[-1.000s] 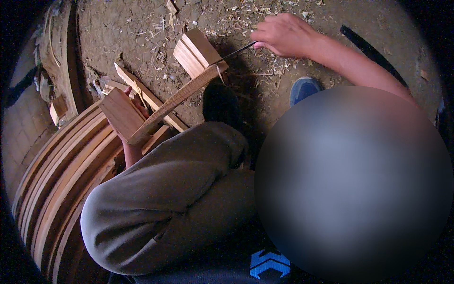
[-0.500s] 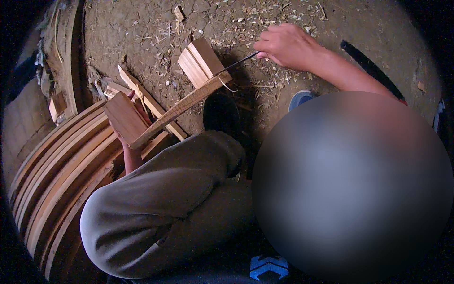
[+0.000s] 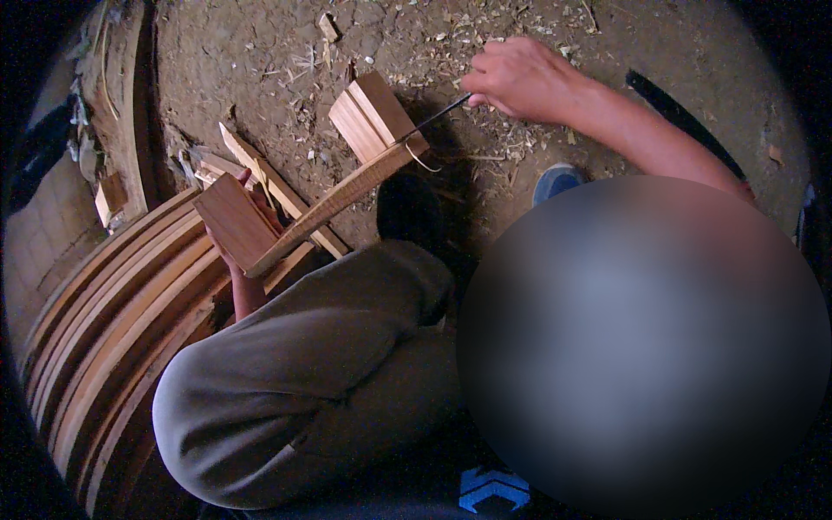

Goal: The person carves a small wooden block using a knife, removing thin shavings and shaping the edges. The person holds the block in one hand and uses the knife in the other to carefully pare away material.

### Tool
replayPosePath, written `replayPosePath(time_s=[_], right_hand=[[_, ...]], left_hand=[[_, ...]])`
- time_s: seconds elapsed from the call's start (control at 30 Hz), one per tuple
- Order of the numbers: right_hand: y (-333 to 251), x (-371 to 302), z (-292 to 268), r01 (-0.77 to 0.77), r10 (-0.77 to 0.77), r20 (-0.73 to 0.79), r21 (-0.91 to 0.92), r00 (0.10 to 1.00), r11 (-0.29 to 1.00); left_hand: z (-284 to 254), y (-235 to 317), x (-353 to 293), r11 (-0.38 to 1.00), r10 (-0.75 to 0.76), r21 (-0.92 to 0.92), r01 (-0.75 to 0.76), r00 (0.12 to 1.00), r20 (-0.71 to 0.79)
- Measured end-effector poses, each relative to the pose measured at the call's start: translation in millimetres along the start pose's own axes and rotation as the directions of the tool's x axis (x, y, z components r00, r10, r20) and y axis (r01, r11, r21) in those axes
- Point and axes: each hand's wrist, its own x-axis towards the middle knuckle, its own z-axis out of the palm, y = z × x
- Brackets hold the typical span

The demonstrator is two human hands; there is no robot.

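Note:
A pale wooden strip (image 3: 347,195) runs slantwise between a flat wooden board (image 3: 230,217) at left and a grooved wooden block (image 3: 377,113) at its far end. My left hand (image 3: 218,245) grips the board from behind and below, its fingers partly hidden. My right hand (image 3: 511,78) is closed round one end of a thin dark rod-like tool (image 3: 446,112). The tool's other end meets the strip's far end beside the block; its tip is too small to make out. A thin pale curl of wood (image 3: 422,163) hangs there.
Curved planks (image 3: 113,299) are stacked at left. Split wood pieces (image 3: 282,186) lie behind the board. Shavings litter the earth floor (image 3: 251,52). My bent knee (image 3: 286,373) is close below the strip, a dark shoe (image 3: 407,208) under it. A blurred patch covers the lower right.
The view has shifted slightly. The tool's end still rests at the strip's far end, and both hands keep their hold.

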Motion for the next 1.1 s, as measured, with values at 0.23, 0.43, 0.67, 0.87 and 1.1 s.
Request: replayPosePath(time_s=[0.23,0.43,0.67,0.87,1.1], right_hand=[[-5,-1,6,-0.018,0.017,0.042,0.017,0.999,1.0],[-8,-1,1,-0.023,0.023,0.033,0.019,0.999,1.0],[-10,1,3,-0.038,0.037,0.027,0.027,0.999,0.999],[-11,-3,-6,-0.046,0.045,0.051,0.017,0.998,0.999],[-13,4,-4,-0.032,0.031,0.052,0.021,0.998,0.999]], left_hand=[[-1,1,-4,1.0,-0.004,-0.007,0.004,1.0,-0.016],[-2,-2,-5,1.0,-0.014,-0.022,0.013,1.0,-0.012],[-5,-4,-6,1.0,0.001,-0.009,-0.001,1.0,-0.025],[-2,-3,2,1.0,-0.007,-0.015,0.007,1.0,0.003],[-6,-3,-3,1.0,-0.005,-0.004,0.005,1.0,-0.02]])
